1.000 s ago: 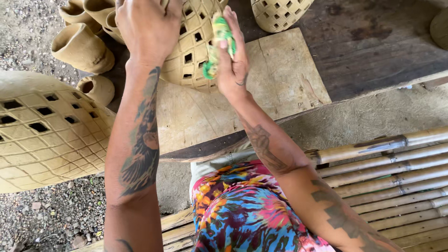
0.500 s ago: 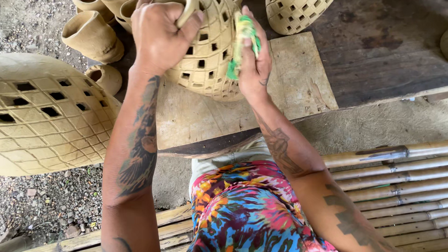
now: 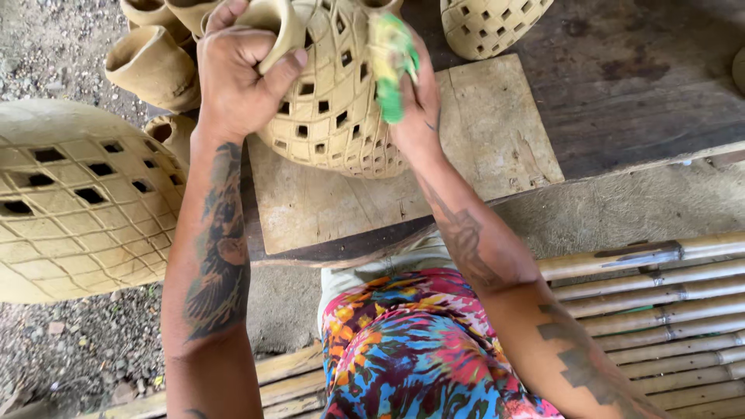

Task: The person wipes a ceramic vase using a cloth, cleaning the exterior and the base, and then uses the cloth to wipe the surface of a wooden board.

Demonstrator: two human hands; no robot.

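A round unfired clay pot (image 3: 330, 109) with a lattice of square holes rests tilted on a wooden board (image 3: 481, 155). My left hand (image 3: 237, 74) grips the pot's thick rim at the upper left. My right hand (image 3: 411, 97) presses a green and yellow sponge (image 3: 390, 66) against the pot's right side. Both tattooed forearms reach out from my lap, which is covered by bright multicoloured cloth.
A large pierced clay globe (image 3: 74, 198) sits at the left on gravel. Several small clay spouts (image 3: 151, 66) lie at the upper left. Another pierced pot (image 3: 493, 23) stands at the top on the dark wooden bench (image 3: 644, 85). A bamboo-slat seat (image 3: 660, 310) runs at the lower right.
The pot has come closer and lower in view. My left hand has shifted from the pot's top to gripping its rim, and the sponge has slid along the pot's right side.
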